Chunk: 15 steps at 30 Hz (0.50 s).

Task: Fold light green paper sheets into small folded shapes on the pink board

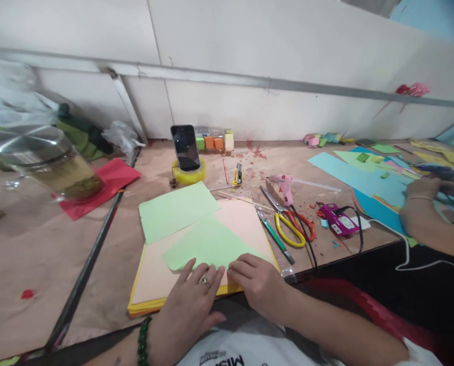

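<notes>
A light green sheet of paper [207,239] lies slantwise on a stack of pale peach paper [154,274], its near edge under my fingertips. My left hand [192,300], with a ring and a green bead bracelet, rests its outstretched fingers on that edge, thumb apart. Beside it, my right hand [259,284] has its fingers curled together over the same edge; its thumb is hidden. Another light green sheet [177,208] lies behind, on the stack's far left part. The stack's lower layers show yellow and orange edges.
Right of the stack lie a green utility knife [278,239], scissors [288,218] and a pink glue gun [284,188] with its cord. A phone [186,147] leans on a yellow tape roll [189,173]. A glass jug [47,162] stands left. Another person's hand [421,195] works at right.
</notes>
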### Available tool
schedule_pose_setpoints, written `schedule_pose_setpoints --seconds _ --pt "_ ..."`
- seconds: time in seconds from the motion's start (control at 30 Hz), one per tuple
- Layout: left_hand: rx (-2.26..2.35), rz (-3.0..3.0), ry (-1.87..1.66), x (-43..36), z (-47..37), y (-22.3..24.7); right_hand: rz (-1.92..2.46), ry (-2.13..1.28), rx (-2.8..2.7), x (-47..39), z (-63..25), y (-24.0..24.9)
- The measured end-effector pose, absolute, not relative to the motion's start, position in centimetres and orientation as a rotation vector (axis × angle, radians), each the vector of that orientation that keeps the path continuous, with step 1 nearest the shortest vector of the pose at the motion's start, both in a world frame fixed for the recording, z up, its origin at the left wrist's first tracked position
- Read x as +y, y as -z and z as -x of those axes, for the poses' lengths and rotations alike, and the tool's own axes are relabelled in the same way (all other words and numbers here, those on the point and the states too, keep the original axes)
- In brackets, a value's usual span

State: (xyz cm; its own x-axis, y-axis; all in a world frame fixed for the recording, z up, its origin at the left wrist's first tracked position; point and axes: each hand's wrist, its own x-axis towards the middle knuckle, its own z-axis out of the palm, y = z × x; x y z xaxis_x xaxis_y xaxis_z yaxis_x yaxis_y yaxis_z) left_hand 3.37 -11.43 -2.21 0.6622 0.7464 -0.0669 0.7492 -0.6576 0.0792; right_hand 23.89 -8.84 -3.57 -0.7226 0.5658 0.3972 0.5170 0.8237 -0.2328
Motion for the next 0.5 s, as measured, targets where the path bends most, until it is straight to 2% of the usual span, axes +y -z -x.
schedule_pose_setpoints --seconds 0.5 --pt "1.796 -2.717 -0.668 -14.8 -2.1 4.0 0.975 0.030 -2.315 -10.3 -28.3 4.5"
